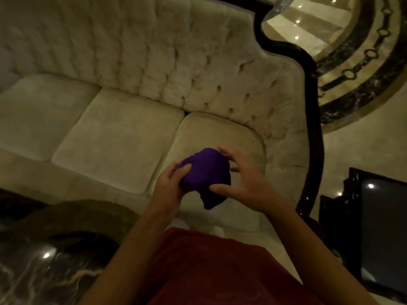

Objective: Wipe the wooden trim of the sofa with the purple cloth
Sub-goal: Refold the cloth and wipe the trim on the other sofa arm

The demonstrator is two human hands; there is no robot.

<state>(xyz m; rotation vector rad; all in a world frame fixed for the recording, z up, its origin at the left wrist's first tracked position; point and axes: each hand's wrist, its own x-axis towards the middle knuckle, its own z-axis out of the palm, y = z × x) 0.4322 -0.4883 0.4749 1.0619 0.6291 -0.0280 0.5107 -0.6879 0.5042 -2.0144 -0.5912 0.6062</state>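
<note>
Purple cloth (204,172) bunched into a ball, held up between both hands above the right seat cushion (220,137) of the cream sofa (123,62). Dark wooden trim (312,119) curving down the sofa's arm, right of the right hand and well apart from the cloth. Open floor (361,150) beyond the trim; black glossy counter (383,230) near the right forearm; dark marble counter (44,267) below the left arm. Left hand (169,186) curled around the cloth's left side, thumb on top. Right hand (244,183) half open, fingertips and thumb pinching the cloth's right edge.
</note>
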